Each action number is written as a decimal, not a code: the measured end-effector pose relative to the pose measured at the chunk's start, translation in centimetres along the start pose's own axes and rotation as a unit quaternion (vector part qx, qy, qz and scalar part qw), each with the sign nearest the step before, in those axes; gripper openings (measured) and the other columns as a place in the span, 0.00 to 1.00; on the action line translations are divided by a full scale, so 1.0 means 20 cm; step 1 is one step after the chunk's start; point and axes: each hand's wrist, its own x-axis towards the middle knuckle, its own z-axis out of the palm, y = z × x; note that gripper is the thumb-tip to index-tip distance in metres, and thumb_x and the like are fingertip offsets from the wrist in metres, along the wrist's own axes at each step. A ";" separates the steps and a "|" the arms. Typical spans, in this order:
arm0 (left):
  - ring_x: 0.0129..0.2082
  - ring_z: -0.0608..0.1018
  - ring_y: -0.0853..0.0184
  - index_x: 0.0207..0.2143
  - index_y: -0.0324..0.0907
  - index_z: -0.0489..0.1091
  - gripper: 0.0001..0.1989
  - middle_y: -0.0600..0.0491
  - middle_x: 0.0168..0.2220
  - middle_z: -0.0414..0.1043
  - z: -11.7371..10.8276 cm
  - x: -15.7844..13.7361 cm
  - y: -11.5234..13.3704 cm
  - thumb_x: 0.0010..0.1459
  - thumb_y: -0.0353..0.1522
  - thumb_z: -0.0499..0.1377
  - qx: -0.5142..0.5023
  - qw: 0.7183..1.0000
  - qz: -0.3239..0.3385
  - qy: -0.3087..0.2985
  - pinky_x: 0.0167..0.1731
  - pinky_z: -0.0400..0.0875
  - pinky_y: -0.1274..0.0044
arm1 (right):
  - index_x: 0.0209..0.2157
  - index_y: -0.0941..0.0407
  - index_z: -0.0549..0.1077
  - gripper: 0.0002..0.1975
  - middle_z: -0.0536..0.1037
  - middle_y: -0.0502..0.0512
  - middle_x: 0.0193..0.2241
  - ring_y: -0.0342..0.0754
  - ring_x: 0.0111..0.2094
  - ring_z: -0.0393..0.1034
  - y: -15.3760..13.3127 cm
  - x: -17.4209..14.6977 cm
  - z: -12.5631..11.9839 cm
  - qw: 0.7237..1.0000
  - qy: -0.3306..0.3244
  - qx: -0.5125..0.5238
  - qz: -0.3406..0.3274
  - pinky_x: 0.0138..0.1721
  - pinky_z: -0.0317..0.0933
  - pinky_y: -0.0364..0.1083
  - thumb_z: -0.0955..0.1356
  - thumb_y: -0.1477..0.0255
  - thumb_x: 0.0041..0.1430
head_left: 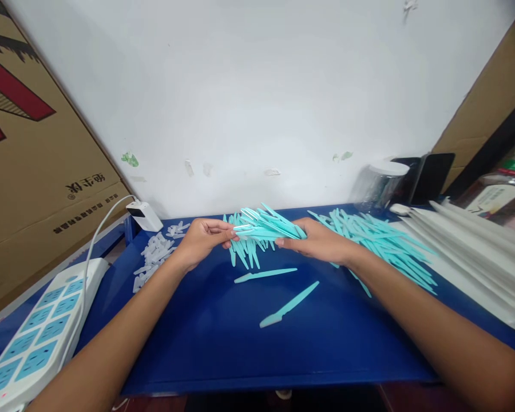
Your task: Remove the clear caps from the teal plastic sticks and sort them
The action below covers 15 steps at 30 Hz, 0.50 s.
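A bundle of turquoise eyebrow razors [268, 224] is held above the table, its right-hand ends wrapped by my right hand [311, 240]. My left hand [206, 237] closes thumb and fingers at the bundle's left end, pinching a razor there. Beneath the hands lies a smaller heap of the same razors [245, 253], partly covered by the bundle. Two single razors lie nearer to me, one razor [266, 274] almost level and another razor [288, 306] slanted. Beyond my right forearm spreads a large razor pile [381, 243].
Small translucent caps [154, 254] are heaped at the left of the blue table [223, 343]. A power strip [47, 326] and a plugged-in white charger [145, 216] stand farther left. At right are a lidded clear jar [380, 186], phones [431, 177] and stacked white sheets [467, 252].
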 end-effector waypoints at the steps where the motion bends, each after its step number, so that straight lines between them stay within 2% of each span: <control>1: 0.26 0.77 0.69 0.38 0.36 0.83 0.19 0.46 0.33 0.83 0.00 0.00 0.00 0.50 0.42 0.74 -0.004 1.000 -0.002 0.003 0.32 0.74 0.76 | 0.30 0.56 0.72 0.20 0.65 0.46 0.21 0.41 0.22 0.54 0.00 0.00 0.00 1.000 0.001 -0.001 0.001 0.24 0.47 0.43 0.71 0.53 0.59; 7: 0.26 0.78 0.69 0.38 0.36 0.83 0.18 0.47 0.32 0.83 0.00 -0.01 0.01 0.51 0.41 0.74 -0.008 1.000 0.000 0.008 0.32 0.74 0.76 | 0.29 0.56 0.72 0.20 0.65 0.47 0.22 0.42 0.22 0.55 -0.01 0.00 0.01 1.000 0.009 -0.007 0.007 0.25 0.48 0.44 0.72 0.52 0.58; 15: 0.27 0.80 0.64 0.34 0.37 0.83 0.16 0.47 0.28 0.82 0.13 -0.04 -0.02 0.51 0.42 0.74 0.023 0.999 0.006 -0.024 0.29 0.75 0.75 | 0.29 0.55 0.69 0.20 0.67 0.47 0.24 0.43 0.26 0.58 -0.01 0.00 0.06 0.999 0.017 0.010 -0.027 0.28 0.52 0.44 0.71 0.52 0.59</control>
